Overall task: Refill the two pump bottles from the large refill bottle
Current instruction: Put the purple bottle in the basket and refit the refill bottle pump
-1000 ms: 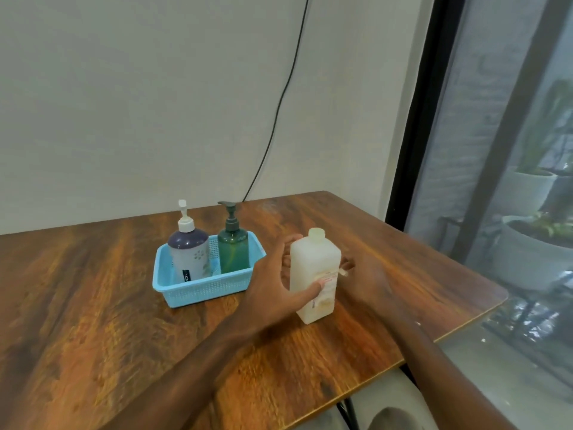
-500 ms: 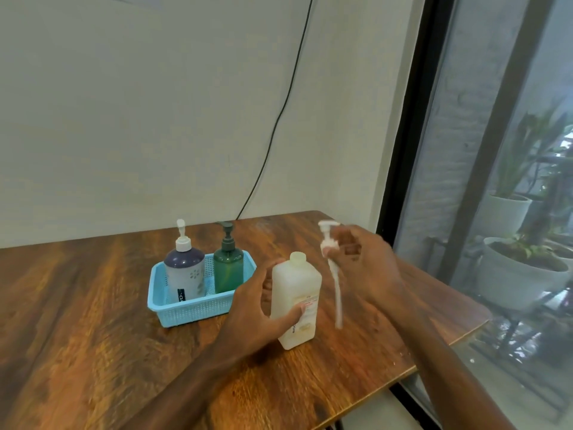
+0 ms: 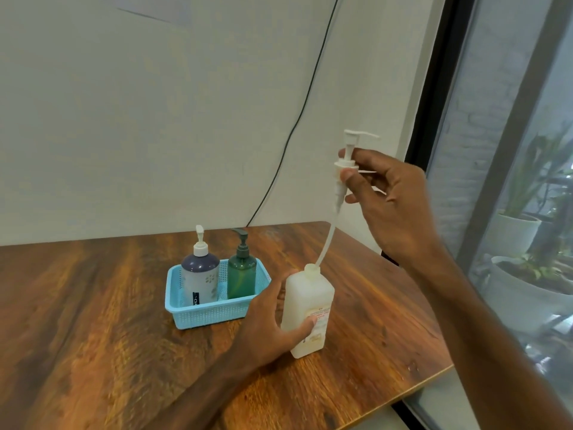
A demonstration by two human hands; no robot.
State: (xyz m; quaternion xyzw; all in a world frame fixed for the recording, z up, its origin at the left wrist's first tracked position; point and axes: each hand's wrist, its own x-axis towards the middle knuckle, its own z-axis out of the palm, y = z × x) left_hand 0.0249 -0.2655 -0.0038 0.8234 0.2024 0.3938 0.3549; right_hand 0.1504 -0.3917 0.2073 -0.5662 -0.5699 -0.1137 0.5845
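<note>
Basket (image 3: 198, 318) stands on the tabletop (image 3: 93, 305) at the left, with the purple bottle (image 3: 200, 274) and the green bottle (image 3: 242, 277) upright inside it, side by side. Right of it, the left hand (image 3: 266, 333) closes its grip around the refill bottle (image 3: 310, 293), which stands on the tabletop. Above, the right hand (image 3: 397, 206) pinches the pump (image 3: 346, 164) at its collar. The tube (image 3: 328, 237) hangs down and its end is at the bottle's neck.

I think the pump should go straight up until the tube is free, slowly, so that drops fall into the neck. The left grip must be firm against tipping.

Count: two pump bottles, one refill bottle, one loose pump, one basket.
</note>
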